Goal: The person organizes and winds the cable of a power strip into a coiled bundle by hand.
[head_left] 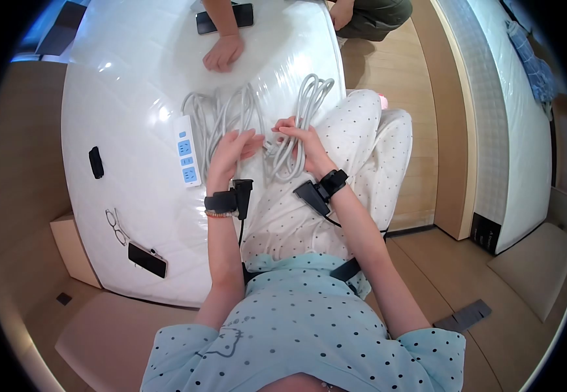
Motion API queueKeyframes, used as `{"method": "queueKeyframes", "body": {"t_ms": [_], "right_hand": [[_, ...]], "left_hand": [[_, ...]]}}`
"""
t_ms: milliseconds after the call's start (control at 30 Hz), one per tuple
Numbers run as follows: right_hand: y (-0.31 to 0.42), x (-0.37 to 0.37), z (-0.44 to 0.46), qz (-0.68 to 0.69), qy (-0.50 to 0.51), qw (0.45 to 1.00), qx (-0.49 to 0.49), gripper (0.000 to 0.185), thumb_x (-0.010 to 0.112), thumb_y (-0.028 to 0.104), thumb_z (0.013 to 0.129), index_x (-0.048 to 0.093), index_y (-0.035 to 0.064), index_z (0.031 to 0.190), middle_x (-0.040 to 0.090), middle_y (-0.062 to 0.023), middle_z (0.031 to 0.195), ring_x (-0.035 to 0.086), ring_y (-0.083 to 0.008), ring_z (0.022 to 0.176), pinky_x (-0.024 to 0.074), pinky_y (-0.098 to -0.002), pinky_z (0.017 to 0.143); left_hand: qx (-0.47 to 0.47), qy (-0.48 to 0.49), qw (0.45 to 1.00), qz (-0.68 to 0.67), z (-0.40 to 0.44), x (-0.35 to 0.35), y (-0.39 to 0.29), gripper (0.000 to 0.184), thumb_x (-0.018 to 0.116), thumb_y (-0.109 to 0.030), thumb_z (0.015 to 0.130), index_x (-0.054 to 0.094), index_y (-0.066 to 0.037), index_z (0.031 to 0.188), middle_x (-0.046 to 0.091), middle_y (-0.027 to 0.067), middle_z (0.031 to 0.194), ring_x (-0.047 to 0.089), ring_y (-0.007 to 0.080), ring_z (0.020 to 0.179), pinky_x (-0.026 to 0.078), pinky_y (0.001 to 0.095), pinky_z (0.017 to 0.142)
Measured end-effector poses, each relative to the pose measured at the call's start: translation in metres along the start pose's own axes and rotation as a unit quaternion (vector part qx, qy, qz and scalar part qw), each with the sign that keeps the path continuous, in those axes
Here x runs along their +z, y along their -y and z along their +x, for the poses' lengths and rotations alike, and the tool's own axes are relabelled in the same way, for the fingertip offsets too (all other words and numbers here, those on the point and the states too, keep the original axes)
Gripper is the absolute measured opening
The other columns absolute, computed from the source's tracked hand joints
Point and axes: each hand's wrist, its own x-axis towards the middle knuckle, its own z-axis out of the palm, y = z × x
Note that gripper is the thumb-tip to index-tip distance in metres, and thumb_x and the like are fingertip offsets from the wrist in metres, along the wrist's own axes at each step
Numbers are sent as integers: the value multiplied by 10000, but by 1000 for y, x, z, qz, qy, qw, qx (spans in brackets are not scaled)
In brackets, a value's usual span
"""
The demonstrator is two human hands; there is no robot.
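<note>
A grey cable (308,98) lies in long loops, and my right hand (302,142) is wrapped round one bundle of them above my lap. My left hand (233,150) rests beside another looped part of the cable (213,117), its fingers curled towards the loops; whether it grips a strand cannot be made out. Left of that hand a white power strip (187,151) with blue sockets lies on the plastic-covered mattress (146,85). Near my right fingertips, between the hands, is the cable's pale end (272,149).
Another person's hand (223,53) rests on the mattress near a dark phone (239,18). At the left lie a black object (96,163), glasses (117,227) and a phone (147,260). A second wrapped mattress (492,117) stands at the right.
</note>
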Motion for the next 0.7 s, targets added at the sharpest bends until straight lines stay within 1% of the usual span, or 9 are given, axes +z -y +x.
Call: {"method": "queueKeyframes", "body": {"t_ms": [33, 100, 133, 233, 300, 400, 500, 633, 700], "right_hand": [[0, 1, 0, -2, -10, 1000, -8, 172, 630, 21, 741, 471, 84, 734, 592, -106, 938, 573, -157, 811, 463, -277, 705], [0, 2, 1, -5, -23, 1000, -14, 169, 647, 31, 739, 485, 76, 760, 574, -129, 1031, 572, -163, 876, 467, -287, 733], [1, 2, 0, -7, -30, 999, -18, 171, 655, 37, 738, 492, 71, 774, 565, -140, 1078, 572, -166, 909, 469, -292, 748], [1, 0, 0, 5, -19, 1000, 20, 158, 633, 27, 764, 486, 70, 804, 537, -180, 1177, 539, -234, 1083, 435, -321, 881], [3, 2, 0, -2, -10, 999, 35, 156, 630, 24, 768, 487, 62, 820, 530, -184, 1187, 537, -239, 1085, 433, -326, 898], [3, 4, 2, 5, 1, 999, 54, 164, 628, 24, 772, 487, 53, 851, 522, -193, 1191, 532, -245, 1090, 436, -325, 910], [1, 1, 3, 9, 9, 998, 62, 180, 628, 27, 774, 483, 49, 879, 509, -207, 1199, 526, -250, 1098, 442, -325, 908], [0, -1, 4, 11, 17, 997, 74, 196, 629, 30, 775, 478, 47, 899, 495, -220, 1208, 521, -254, 1102, 450, -333, 902], [2, 6, 0, 21, 7, 998, 63, 168, 639, 33, 759, 487, 47, 829, 544, -152, 1080, 531, -169, 857, 464, -281, 743]], "left_hand": [[15, -32, 999, 16, 1, 1, 4, 311, 554, -301, 860, 576, -18, 989, 637, 84, 1010, 602, 164, 944, 432, 304, 829], [44, -93, 994, 48, 4, 6, 11, 285, 556, -291, 861, 590, -29, 968, 644, 86, 1011, 601, 160, 949, 429, 291, 830], [40, -83, 995, 44, 6, 6, 10, 278, 556, -283, 862, 591, -31, 972, 644, 84, 1012, 599, 159, 961, 425, 284, 833], [33, -52, 997, 37, 6, 3, 10, 257, 553, -260, 866, 594, -36, 984, 642, 75, 1018, 592, 154, 990, 416, 270, 841], [43, -23, 998, 39, 5, 2, 9, 243, 547, -244, 870, 596, -39, 991, 637, 67, 1027, 589, 147, 999, 411, 266, 847], [39, -33, 998, 29, 5, 5, 14, 230, 541, -225, 873, 597, -34, 989, 642, 73, 1033, 591, 140, 1000, 410, 264, 845], [33, -12, 999, -6, 2, 5, 10, 210, 533, -206, 879, 599, -34, 979, 642, 80, 1042, 593, 140, 1000, 411, 262, 842], [26, 4, 1000, -17, -2, 3, 4, 193, 538, -199, 880, 598, -35, 962, 641, 88, 1051, 592, 140, 1006, 413, 256, 839], [27, 7, 1000, -7, -4, 5, 2, 182, 542, -195, 879, 598, -38, 952, 637, 95, 1062, 591, 138, 1008, 414, 256, 839]]}}
